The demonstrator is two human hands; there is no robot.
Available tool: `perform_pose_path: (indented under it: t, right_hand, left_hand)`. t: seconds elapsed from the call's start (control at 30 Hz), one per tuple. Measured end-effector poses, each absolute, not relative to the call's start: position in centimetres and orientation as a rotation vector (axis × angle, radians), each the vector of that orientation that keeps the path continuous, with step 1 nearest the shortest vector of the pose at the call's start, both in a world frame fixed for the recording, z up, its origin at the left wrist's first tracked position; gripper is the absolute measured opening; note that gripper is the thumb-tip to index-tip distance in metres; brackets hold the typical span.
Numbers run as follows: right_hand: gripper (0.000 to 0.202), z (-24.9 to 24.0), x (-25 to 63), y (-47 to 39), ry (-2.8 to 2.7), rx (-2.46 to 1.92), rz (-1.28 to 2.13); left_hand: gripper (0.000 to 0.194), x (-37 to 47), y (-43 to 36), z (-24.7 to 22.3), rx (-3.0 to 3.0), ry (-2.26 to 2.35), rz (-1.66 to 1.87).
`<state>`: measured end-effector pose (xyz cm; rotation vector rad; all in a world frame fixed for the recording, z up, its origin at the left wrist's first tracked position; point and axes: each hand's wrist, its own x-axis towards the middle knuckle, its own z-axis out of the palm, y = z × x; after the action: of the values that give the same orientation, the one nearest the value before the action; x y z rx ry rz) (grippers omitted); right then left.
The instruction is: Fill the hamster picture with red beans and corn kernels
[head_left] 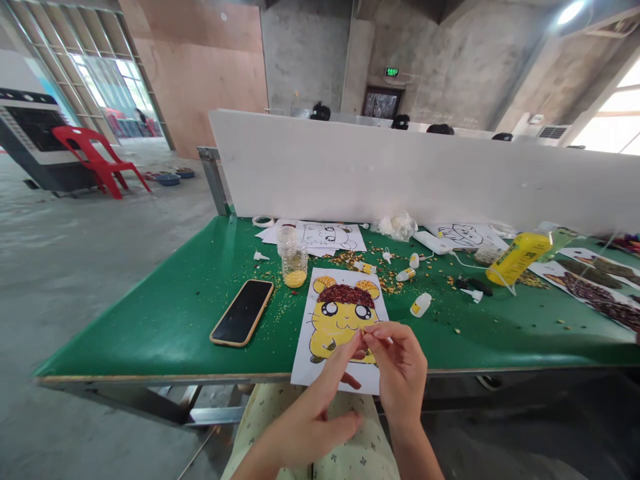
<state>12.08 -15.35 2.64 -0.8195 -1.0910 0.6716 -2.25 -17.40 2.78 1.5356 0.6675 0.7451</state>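
A hamster picture (340,319) on white paper lies at the front edge of the green table. Its body is yellow, dark red beans cover the top of its head, and yellow grains fill the ears. Over the lower part of the sheet, my right hand (404,370) is closed in a pinch, with a tiny yellowish bit just showing at the fingertips; its kind is too small to tell. My left hand (320,413) reaches in from the left, fingers apart, its forefinger meeting the right fingertips. Both hands hide part of the hamster's lower body.
A phone (243,313) lies left of the sheet, near a clear plastic jar (294,267) of yellow grains. Small glue bottles (421,305) and scattered kernels lie to the right, with a yellow bottle (520,259) farther over. A white partition (400,173) stands along the back.
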Motion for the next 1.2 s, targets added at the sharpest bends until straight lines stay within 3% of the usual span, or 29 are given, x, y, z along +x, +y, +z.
perform_pose_path:
  t: [0.37, 0.83, 1.2]
  right_hand:
    - [0.017, 2.0, 12.5, -15.2, -1.223, -0.814, 0.572]
    - [0.02, 2.3, 12.6, -15.4, -1.446, -0.887, 0.199]
    - [0.02, 1.8, 12.3, -15.3, -1.408, -0.902, 0.219]
  left_hand:
    - [0.093, -2.5, -17.3, 3.0, 1.622, 0.655, 0.72]
    - [0.092, -2.3, -17.6, 2.3, 1.744, 0.756, 0.766]
    - [0.087, -2.1, -17.5, 1.3, 1.841, 0.84, 0.762]
